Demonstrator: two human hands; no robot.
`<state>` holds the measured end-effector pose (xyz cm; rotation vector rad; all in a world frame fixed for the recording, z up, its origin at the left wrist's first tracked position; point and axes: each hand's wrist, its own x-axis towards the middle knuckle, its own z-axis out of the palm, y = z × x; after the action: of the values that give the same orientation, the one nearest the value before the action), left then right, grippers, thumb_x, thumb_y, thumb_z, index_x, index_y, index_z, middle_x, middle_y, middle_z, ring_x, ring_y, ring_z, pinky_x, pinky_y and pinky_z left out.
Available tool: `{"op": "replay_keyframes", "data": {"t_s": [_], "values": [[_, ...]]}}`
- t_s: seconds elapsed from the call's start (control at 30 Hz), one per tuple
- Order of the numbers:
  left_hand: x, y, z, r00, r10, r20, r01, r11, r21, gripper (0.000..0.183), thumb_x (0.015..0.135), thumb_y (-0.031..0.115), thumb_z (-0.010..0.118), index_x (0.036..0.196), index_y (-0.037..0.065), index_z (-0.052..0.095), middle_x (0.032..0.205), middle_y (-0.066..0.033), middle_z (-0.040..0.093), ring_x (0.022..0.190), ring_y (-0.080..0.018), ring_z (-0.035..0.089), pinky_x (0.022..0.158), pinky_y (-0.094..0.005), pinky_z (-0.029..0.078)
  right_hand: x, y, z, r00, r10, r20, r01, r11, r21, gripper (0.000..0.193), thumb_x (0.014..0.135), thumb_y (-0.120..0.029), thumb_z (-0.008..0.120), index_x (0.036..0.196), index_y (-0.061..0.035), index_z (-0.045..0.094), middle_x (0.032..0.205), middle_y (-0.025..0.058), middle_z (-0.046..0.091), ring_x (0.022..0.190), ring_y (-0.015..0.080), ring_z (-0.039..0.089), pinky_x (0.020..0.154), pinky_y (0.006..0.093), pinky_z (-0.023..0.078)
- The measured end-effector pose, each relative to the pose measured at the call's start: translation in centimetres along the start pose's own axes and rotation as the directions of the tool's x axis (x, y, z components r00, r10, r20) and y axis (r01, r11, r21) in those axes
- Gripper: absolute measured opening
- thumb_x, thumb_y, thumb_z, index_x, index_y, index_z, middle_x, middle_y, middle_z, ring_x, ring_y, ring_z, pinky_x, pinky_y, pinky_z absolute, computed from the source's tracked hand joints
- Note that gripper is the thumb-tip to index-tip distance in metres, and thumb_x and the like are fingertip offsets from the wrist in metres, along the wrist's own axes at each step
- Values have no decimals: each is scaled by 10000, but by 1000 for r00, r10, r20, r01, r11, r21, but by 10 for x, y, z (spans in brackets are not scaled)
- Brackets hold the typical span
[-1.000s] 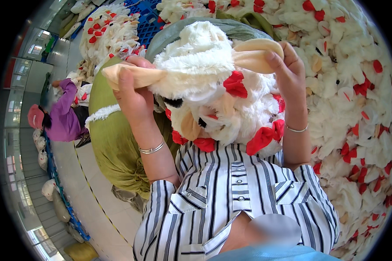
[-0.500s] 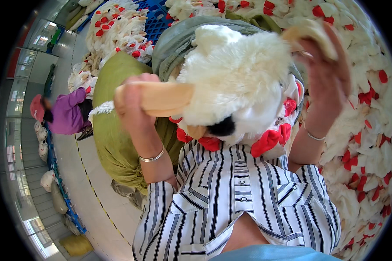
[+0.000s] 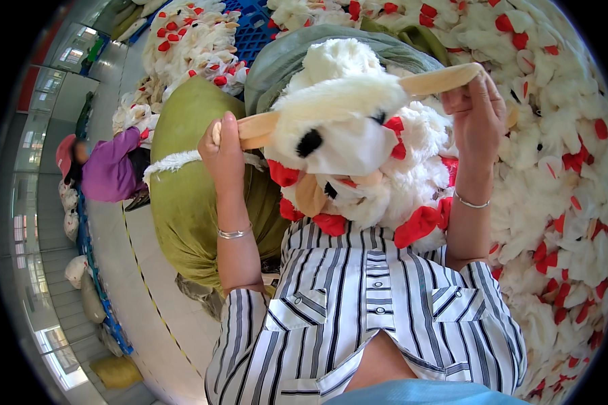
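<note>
The left hand (image 3: 223, 145) pinches one ear (image 3: 259, 131) and the right hand (image 3: 478, 111) the tip of the other, fingers closed on smooth, flat beige cloth. Between the two grips is the plush head (image 3: 344, 111): shaggy cream fur on top, a smoother white muzzle, black oval eyes. Just below it sit fluffy toys (image 3: 371, 206) with soft red pieces. Beside the left hand bulges a rounded, creased green sack (image 3: 182, 229); right of the right hand spreads a heap (image 3: 540, 182) of white fur dotted with red.
</note>
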<state>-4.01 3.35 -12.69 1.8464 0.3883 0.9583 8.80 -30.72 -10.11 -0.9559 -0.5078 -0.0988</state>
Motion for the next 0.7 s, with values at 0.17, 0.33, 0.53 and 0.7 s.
{"op": "replay_keyframes", "data": {"t_s": [0.17, 0.33, 0.53, 0.7], "values": [[38, -34, 1, 924, -144, 355, 1, 928, 372, 249, 869, 224, 668, 822, 5, 561, 683, -14, 552, 633, -152, 479, 634, -349, 461, 19, 6, 53, 975, 195, 107, -172, 967, -189, 278, 1019, -186, 467, 1037, 40, 627, 813, 97, 678, 683, 148, 642, 646, 260, 511], [7, 66, 43, 894, 420, 158, -443, 882, 162, 322, 856, 210, 687, 1074, -8, 595, 829, -51, 652, 756, -161, 613, 732, -328, 504, 33, 5, 91, 950, 201, 238, -172, 976, -136, 296, 1019, -217, 481, 1041, 30, 643, 860, 107, 705, 740, 153, 686, 665, 256, 531], [-27, 81, 63, 845, -86, 527, 158, 983, -93, 226, 897, 161, 644, 1041, -13, 639, 866, -38, 683, 749, -89, 602, 708, -280, 499, 38, 14, 98, 973, 12, 232, 0, 999, -49, 204, 982, -109, 524, 1084, 40, 621, 1007, 123, 682, 847, 162, 663, 730, 264, 523], [-24, 73, 65, 887, -141, 440, 251, 946, -204, 443, 1007, 383, 495, 817, 13, 649, 722, 26, 611, 670, -40, 518, 588, -238, 426, 6, 22, 95, 873, 112, 475, 177, 834, -522, 289, 818, -43, 695, 1094, -17, 612, 942, 41, 597, 851, 132, 570, 742, 273, 473]]}}
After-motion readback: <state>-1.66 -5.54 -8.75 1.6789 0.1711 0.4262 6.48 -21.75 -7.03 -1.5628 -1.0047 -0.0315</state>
